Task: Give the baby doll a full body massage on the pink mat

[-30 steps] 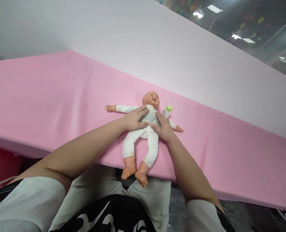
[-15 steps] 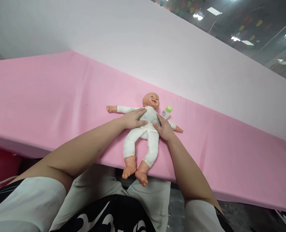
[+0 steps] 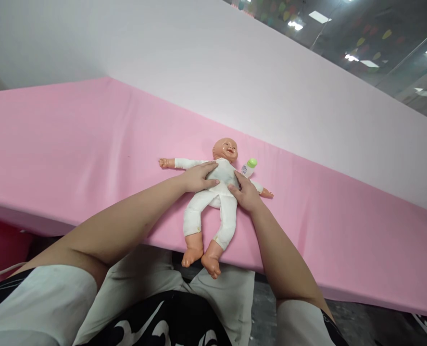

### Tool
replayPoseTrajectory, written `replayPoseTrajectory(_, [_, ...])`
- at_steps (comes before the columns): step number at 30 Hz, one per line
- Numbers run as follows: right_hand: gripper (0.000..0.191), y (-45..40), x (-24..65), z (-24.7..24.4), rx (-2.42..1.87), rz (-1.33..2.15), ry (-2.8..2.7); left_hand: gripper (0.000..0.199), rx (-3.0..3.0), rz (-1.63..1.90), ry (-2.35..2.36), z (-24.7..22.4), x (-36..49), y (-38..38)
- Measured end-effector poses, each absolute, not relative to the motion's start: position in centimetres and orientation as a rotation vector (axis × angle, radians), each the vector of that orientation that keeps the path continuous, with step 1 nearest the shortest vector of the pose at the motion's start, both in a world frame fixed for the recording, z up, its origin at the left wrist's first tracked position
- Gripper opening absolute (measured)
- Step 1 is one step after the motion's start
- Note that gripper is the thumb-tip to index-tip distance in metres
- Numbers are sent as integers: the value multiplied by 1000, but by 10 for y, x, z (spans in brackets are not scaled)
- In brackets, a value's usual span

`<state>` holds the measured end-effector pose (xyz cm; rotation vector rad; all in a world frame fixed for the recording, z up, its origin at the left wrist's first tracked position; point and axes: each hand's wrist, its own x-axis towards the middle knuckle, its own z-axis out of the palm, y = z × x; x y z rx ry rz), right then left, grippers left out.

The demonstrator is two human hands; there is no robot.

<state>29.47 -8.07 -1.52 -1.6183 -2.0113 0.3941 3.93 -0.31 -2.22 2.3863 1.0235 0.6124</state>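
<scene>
Pink cover: big padded-looking surface (image 3: 62, 139), running right across the view, same as a second ago, nothing new on the far left.
Doll's outstretched arm: the left-side one (image 3: 190, 164) lies straight out on the pink, no real shift that I can spot.
Left hand: (image 3: 198, 178) flat on the doll's side, fingers lying along the chest, thumb sticking out across the belly. Not gripping anything. Thumb tip sits a touch further out than it did a second back.
Doll: (image 3: 224, 174) on its back on the pink cover, between the two hands, head away from the person, feet over the near edge. Hasn't really budged.
Right hand: (image 3: 247, 193) also laid flat, on the opposite side of the torso, thumb spread from the fingers, no pinch. It's eased outward slightly, so the gap between the thumbs is wider and more belly shows. I'd call that a light stroke or press over the torso, contact kept both sides.
Bottle: green-capped (image 3: 249, 167), just beyond the right fingertips, untouched, same spot.
</scene>
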Motion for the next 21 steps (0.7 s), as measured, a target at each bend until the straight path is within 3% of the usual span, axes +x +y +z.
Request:
replayPoseTrajectory(14, [44, -128, 233, -1, -800, 349, -2520, 64, 2091, 885, 1053, -37, 41, 10])
replayPoseTrajectory(18, [49, -139, 220, 2, -715, 374, -2614, 62, 1961, 903, 1059, -33, 39, 7])
replayPoseTrajectory(21, [67, -134, 222, 2, -881, 346, -2641, 70, 1932, 917, 1066, -35, 41, 4])
